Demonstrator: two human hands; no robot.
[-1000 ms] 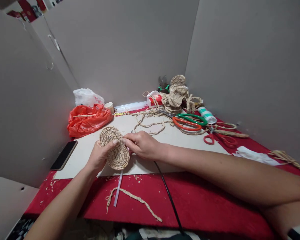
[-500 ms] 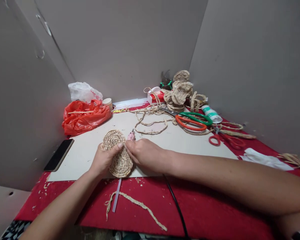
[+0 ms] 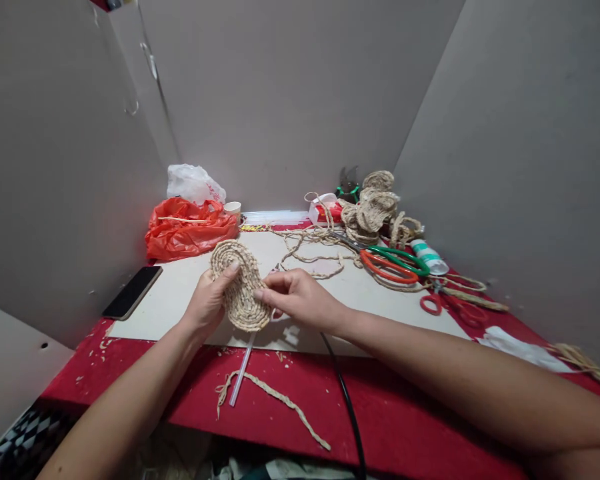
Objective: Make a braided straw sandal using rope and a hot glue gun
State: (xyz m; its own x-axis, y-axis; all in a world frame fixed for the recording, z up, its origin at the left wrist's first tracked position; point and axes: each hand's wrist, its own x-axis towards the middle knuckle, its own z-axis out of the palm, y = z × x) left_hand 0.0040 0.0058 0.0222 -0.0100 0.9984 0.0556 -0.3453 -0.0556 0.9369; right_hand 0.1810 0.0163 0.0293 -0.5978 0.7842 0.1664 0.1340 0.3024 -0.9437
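Observation:
An oval, sole-shaped coil of braided straw (image 3: pixel 247 310) is raised in front of me over the white board. My left hand (image 3: pixel 213 293) grips its left edge, thumb lying across the upper face and fingers hidden behind. At the right edge, my right hand (image 3: pixel 297 297) pinches the coil's rim between thumb and fingers. Behind the right hand, a pinkish tool with a pointed tip (image 3: pixel 276 269) is mostly covered. A translucent stick (image 3: pixel 243 370) pokes out below the coil, crossing a loose short straw braid (image 3: pixel 285 400) on the red cloth.
Large scissors with green and orange handles (image 3: pixel 390 260) lie right of the white board's (image 3: pixel 180 293) middle. Beyond them are straw braid coils (image 3: pixel 373 210). Red scissors (image 3: pixel 433 303) lie right, a phone (image 3: pixel 133 293) and red plastic bag (image 3: pixel 190 233) left. A black cable (image 3: pixel 347 400) crosses the front.
The coil has been lifted and tilted slightly. My right hand has shifted a little right along its edge, fingers less bunched. The whole view has also shifted.

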